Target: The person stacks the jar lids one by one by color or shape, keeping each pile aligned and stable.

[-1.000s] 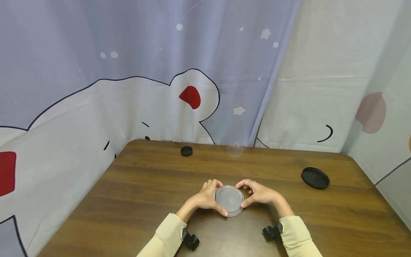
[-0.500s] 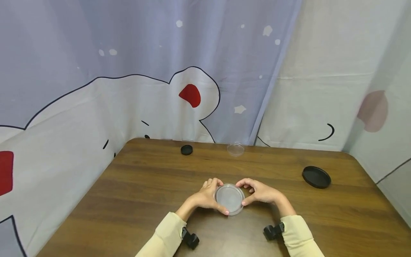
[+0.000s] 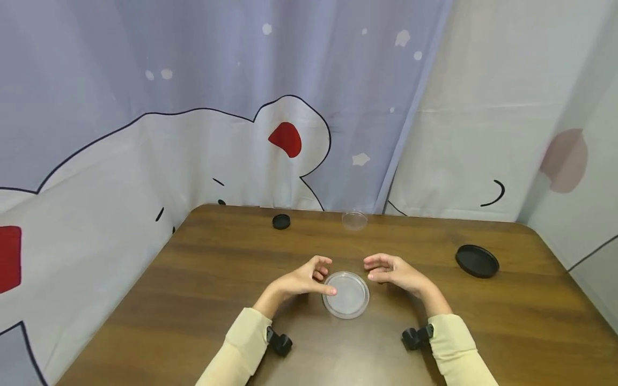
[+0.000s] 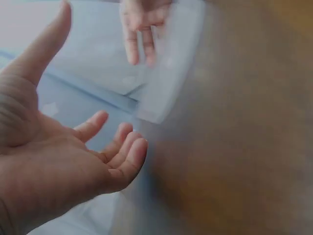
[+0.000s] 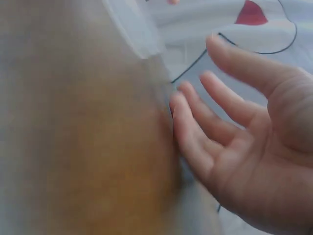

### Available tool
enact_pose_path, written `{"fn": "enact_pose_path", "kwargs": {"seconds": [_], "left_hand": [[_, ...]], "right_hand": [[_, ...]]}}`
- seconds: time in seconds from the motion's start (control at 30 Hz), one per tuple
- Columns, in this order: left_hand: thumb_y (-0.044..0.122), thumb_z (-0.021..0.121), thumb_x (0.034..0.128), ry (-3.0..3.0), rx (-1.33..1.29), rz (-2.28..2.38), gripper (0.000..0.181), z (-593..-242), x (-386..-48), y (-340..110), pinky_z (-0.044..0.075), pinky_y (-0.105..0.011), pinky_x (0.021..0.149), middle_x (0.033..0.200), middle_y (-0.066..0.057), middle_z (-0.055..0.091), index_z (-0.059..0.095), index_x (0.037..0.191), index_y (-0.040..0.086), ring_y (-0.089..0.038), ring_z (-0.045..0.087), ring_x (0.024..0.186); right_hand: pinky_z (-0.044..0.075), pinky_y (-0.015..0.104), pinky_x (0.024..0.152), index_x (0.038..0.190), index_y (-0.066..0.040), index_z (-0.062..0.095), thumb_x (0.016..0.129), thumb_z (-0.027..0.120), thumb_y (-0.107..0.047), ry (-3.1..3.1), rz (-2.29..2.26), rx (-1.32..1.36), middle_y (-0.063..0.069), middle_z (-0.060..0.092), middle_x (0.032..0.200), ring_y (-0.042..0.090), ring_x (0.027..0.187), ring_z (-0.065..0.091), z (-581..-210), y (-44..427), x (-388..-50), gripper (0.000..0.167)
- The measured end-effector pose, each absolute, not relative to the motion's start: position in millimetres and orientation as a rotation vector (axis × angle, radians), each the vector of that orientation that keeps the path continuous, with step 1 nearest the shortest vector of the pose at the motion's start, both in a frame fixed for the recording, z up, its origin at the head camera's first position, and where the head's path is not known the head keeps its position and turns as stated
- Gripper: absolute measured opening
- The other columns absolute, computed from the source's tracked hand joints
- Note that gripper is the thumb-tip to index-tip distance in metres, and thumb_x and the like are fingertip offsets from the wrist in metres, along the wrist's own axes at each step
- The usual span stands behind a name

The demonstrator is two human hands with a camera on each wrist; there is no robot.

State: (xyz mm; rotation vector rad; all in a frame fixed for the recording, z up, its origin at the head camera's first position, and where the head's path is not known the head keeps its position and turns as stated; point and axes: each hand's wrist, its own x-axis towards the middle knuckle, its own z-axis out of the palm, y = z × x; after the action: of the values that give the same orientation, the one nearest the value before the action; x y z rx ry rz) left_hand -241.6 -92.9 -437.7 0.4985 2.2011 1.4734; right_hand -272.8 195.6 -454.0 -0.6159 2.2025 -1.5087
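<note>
Clearly, only the head view shows the top of the round clear container (image 3: 348,298), on the desk (image 3: 193,300) between left hand (image 3: 305,280) and right hand (image 3: 398,273). In the left wrist view, thumb and fingers spread, gripping nothing; the right wrist view shows loosely bent fingers, likewise released.

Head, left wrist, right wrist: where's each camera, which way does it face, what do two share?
Head: on the head, facing forward and down at dish, table and curtain; left hand, right hand and sleeves show.
Left wrist: on that wrist, facing past the left hand at dish and curtain; left hand shows, right hand's fingers at top.
Right wrist: on that wrist, facing past the right hand likewise; right hand shows, a fingertip at the top edge.
Both wrist views share the blurred dish and curtain.
</note>
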Motion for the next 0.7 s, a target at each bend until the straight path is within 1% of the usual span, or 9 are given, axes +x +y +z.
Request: {"fn": "enact_pose_path", "kwargs": {"seconds": [0.1, 0.17, 0.3, 0.37, 0.4, 0.47, 0.53, 0.6, 0.7], "left_hand": [[0.026, 0.078, 0.0822, 2.193, 0.469, 1.557, 0.085, -425, -251, -94, 0.040, -0.047, 0.107, 0.145, -0.023, 0.040, 0.029, 0.149, 0.006, -0.036, 0.042, 0.132], [0.025, 0.078, 0.0821, 2.237, 0.451, 1.584, 0.088, -414, -261, -91, 0.037, -0.053, 0.110, 0.151, -0.022, 0.035, 0.026, 0.152, 0.011, -0.039, 0.036, 0.139], [0.022, 0.078, 0.0821, 2.338, 0.408, 1.598, 0.093, -401, -288, -76, 0.036, -0.056, 0.111, 0.155, -0.021, 0.031, 0.022, 0.155, 0.014, -0.042, 0.032, 0.141], [0.019, 0.078, 0.0819, 2.371, 0.378, 1.597, 0.093, -401, -300, -65, 0.035, -0.055, 0.112, 0.155, -0.022, 0.031, 0.021, 0.155, 0.010, -0.044, 0.032, 0.141], [0.018, 0.078, 0.0820, 2.379, 0.367, 1.595, 0.093, -403, -306, -60, 0.035, -0.055, 0.112, 0.155, -0.023, 0.031, 0.021, 0.155, 0.007, -0.045, 0.032, 0.141], [0.016, 0.078, 0.0820, 2.386, 0.339, 1.584, 0.095, -407, -316, -50, 0.034, -0.055, 0.113, 0.155, -0.025, 0.030, 0.019, 0.154, 0.002, -0.046, 0.031, 0.141], [0.015, 0.078, 0.0819, 2.384, 0.322, 1.585, 0.097, -413, -327, -42, 0.031, -0.054, 0.115, 0.157, -0.026, 0.025, 0.015, 0.154, -0.001, -0.045, 0.027, 0.144], [0.017, 0.079, 0.0812, 2.382, 0.293, 1.609, 0.100, -419, -337, -36, 0.027, -0.053, 0.118, 0.160, -0.025, 0.020, 0.013, 0.154, -0.001, -0.042, 0.022, 0.147], [0.018, 0.080, 0.0803, 2.376, 0.229, 1.693, 0.102, -430, -352, -33, 0.021, -0.050, 0.121, 0.162, -0.020, 0.015, 0.012, 0.155, 0.000, -0.037, 0.016, 0.150]], "right_hand": [[0.053, 0.027, 0.088, 0.137, 0.009, 0.044, 0.092, 0.066, -0.017, 2.269, -1.620, -0.506, 0.031, 0.052, 0.135, 0.009, 0.104, 0.063, -445, 198, -284, 0.056], [0.053, 0.026, 0.088, 0.137, 0.009, 0.043, 0.092, 0.065, -0.015, 2.314, -1.763, -0.391, 0.027, 0.055, 0.134, -0.001, 0.096, 0.063, -440, 196, -294, 0.055], [0.052, 0.020, 0.089, 0.134, 0.006, 0.048, 0.092, 0.065, -0.009, 2.326, -2.174, -0.093, 0.000, 0.068, 0.116, -0.007, 0.090, 0.061, -433, 185, -319, 0.048], [0.050, 0.016, 0.090, 0.132, 0.004, 0.050, 0.092, 0.065, -0.007, 2.351, -2.266, 0.012, -0.009, 0.067, 0.109, -0.005, 0.094, 0.059, -434, 179, -329, 0.044], [0.048, 0.015, 0.090, 0.131, 0.004, 0.051, 0.091, 0.065, -0.006, 2.376, -2.263, 0.040, -0.008, 0.067, 0.110, -0.002, 0.096, 0.058, -435, 176, -334, 0.043], [0.044, 0.016, 0.095, 0.131, 0.003, 0.052, 0.092, 0.064, -0.005, 2.431, -2.200, 0.051, 0.002, 0.066, 0.119, 0.006, 0.105, 0.056, -438, 172, -341, 0.042], [0.041, 0.024, 0.103, 0.133, 0.003, 0.051, 0.091, 0.063, -0.004, 2.487, -2.126, 0.029, 0.015, 0.061, 0.130, 0.016, 0.115, 0.053, -441, 169, -347, 0.043], [0.036, 0.035, 0.110, 0.135, 0.003, 0.048, 0.090, 0.064, -0.002, 2.518, -2.082, -0.005, 0.021, 0.054, 0.138, 0.027, 0.125, 0.048, -445, 167, -353, 0.048], [0.027, 0.046, 0.118, 0.141, 0.001, 0.043, 0.087, 0.068, -0.002, 2.531, -2.027, -0.041, 0.021, 0.046, 0.146, 0.035, 0.138, 0.037, -449, 165, -360, 0.059]]}}
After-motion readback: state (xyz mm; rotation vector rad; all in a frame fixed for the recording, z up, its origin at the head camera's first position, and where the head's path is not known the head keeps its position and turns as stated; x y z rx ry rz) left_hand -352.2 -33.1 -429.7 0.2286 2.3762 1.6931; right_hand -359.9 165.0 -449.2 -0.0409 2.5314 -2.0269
